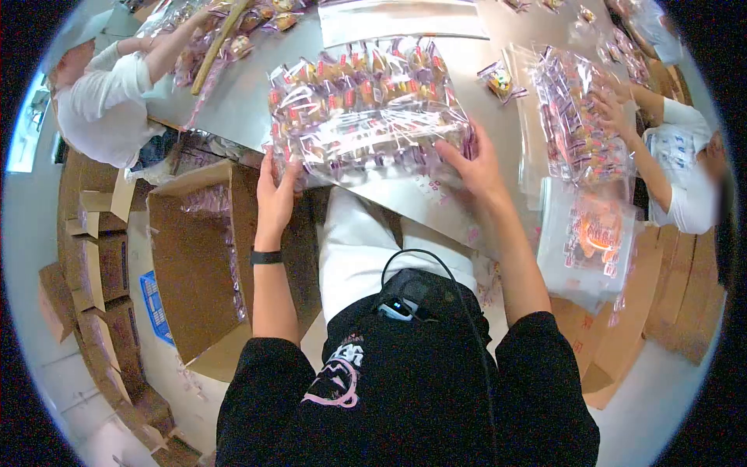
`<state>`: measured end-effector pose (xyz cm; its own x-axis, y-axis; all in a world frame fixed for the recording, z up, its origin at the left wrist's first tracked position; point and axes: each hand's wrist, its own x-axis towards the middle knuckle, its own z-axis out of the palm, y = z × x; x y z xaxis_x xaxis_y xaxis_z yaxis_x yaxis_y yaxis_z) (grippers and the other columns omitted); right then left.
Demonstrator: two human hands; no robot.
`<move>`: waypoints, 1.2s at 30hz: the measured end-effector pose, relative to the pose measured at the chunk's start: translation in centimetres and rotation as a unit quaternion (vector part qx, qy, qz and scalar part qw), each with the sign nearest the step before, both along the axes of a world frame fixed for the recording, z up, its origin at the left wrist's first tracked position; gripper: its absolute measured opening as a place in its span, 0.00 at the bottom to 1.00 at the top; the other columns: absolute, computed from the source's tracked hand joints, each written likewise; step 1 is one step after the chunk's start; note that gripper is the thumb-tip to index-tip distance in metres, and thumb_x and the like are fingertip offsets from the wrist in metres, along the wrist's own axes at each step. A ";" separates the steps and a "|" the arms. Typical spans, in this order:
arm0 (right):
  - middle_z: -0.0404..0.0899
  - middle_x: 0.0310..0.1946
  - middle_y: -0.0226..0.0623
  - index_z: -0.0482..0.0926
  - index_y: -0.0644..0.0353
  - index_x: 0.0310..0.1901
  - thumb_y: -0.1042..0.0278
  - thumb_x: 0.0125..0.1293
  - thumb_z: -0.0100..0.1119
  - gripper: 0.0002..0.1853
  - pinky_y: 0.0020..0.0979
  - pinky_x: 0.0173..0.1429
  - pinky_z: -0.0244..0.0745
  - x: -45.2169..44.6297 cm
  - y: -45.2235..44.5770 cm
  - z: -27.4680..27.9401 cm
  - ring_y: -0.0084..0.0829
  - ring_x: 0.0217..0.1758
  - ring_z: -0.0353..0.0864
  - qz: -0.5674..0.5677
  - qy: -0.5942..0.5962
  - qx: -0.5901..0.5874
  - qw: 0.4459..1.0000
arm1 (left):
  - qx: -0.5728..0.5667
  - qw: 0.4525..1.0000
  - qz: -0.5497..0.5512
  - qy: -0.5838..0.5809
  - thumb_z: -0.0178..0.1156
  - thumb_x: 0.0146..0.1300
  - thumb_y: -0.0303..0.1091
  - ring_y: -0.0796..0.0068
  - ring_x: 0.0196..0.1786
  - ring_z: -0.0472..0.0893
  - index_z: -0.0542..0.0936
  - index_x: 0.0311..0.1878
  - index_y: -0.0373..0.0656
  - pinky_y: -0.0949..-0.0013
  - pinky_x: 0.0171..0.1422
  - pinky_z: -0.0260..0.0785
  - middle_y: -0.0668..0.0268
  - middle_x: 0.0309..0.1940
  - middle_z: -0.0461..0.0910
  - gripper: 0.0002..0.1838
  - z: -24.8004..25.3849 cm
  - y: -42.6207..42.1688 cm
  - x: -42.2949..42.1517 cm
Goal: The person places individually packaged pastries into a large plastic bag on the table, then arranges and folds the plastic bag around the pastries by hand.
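A large clear plastic bag [366, 109] packed with rows of small wrapped snacks is held between my two hands over the near edge of the metal table. My left hand [277, 194] is closed on the bag's lower left corner, thumb on top. On the lower right corner, my right hand [476, 167] grips the same bag with its thumb pressed on the film. The fingers under the bag are hidden. Just beyond the bag's right side lies a loose wrapped snack [498, 80] on the table [489, 132].
An open cardboard box [187, 272] stands below on the left, beside a blue crate [156, 307]. At right, a co-worker's hands [611, 113] touch another filled bag [580, 117], above a stack of printed plastic bags [587, 245]. Another person [105, 101] reaches across snacks at left.
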<state>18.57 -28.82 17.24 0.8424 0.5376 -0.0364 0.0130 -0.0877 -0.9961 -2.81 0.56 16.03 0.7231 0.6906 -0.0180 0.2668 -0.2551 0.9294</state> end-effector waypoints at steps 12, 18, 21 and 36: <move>0.78 0.57 0.39 0.69 0.60 0.68 0.42 0.52 0.81 0.48 0.37 0.68 0.70 2.2 -3.5 7.9 0.33 0.61 0.78 -0.026 -0.183 0.029 0.982 | -0.004 0.962 -0.025 -0.274 0.80 0.53 0.32 0.68 0.59 0.79 0.68 0.64 0.37 0.62 0.66 0.72 0.61 0.56 0.79 0.39 7.8 -2.3 0.5; 0.79 0.56 0.40 0.68 0.64 0.67 0.44 0.62 0.75 0.42 0.32 0.61 0.76 2.9 -2.7 6.5 0.29 0.56 0.81 -0.025 -0.242 0.078 0.967 | 0.037 0.968 -0.004 -0.249 0.79 0.56 0.40 0.68 0.54 0.83 0.67 0.63 0.35 0.65 0.59 0.76 0.56 0.55 0.81 0.39 6.0 -0.2 2.9; 0.82 0.56 0.40 0.71 0.67 0.66 0.57 0.63 0.77 0.37 0.27 0.56 0.77 2.6 -1.7 7.0 0.27 0.52 0.83 -0.070 -0.166 0.075 0.981 | 0.043 0.968 0.019 -0.245 0.80 0.54 0.47 0.68 0.55 0.83 0.68 0.63 0.33 0.65 0.60 0.76 0.54 0.54 0.83 0.42 5.9 -0.6 2.8; 0.83 0.52 0.38 0.75 0.69 0.59 0.48 0.69 0.69 0.31 0.32 0.58 0.78 3.0 0.1 6.4 0.27 0.50 0.84 -0.016 0.004 0.049 0.999 | 0.001 0.992 0.095 -0.088 0.76 0.50 0.66 0.60 0.54 0.85 0.73 0.61 0.27 0.61 0.62 0.75 0.46 0.52 0.84 0.51 3.4 -0.9 0.7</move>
